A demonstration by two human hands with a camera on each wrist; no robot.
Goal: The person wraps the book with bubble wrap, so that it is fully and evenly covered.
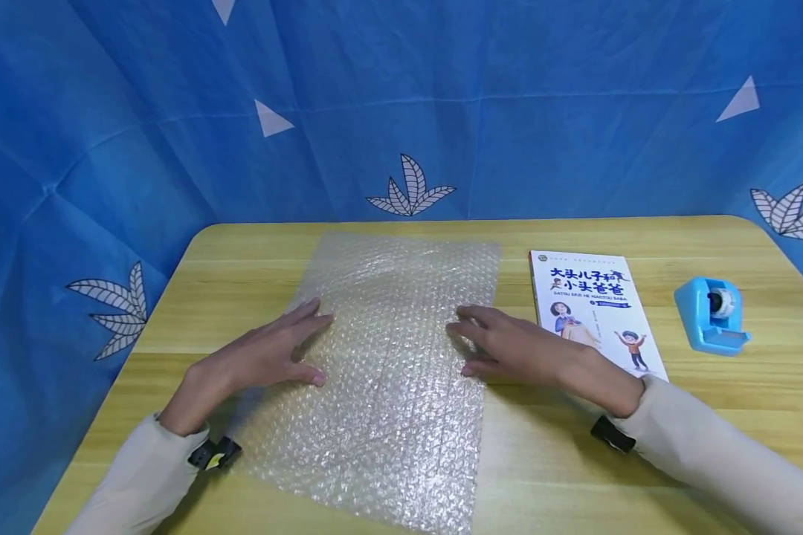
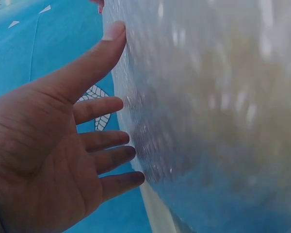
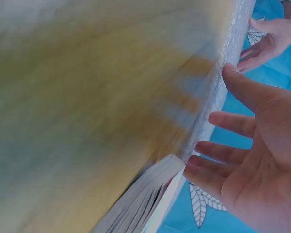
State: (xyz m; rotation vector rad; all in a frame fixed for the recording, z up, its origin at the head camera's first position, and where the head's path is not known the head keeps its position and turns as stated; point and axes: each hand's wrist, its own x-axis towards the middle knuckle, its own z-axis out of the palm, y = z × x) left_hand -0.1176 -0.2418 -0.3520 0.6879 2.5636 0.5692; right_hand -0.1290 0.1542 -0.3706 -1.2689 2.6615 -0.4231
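Observation:
A sheet of clear bubble wrap (image 1: 388, 386) lies spread on the wooden table. On its left side rests my left hand (image 1: 268, 353), fingers spread and extended, the fingertips on the bubbles. My right hand (image 1: 515, 345) lies at the sheet's right edge with its fingers loosely extended, touching the plastic. Neither hand grips anything. Both wrist views show the fingertips against the surface of the wrap. A white paperback book (image 1: 595, 312) with cartoon figures on its cover lies just right of the sheet, partly hidden behind my right forearm; its page edges (image 3: 140, 199) show in the right wrist view.
A blue tape dispenser (image 1: 712, 316) with a roll in it stands to the right of the book. Behind the table (image 1: 743, 446) hangs a blue cloth (image 1: 542, 111) printed with white leaves and triangles, which also drops down the left side.

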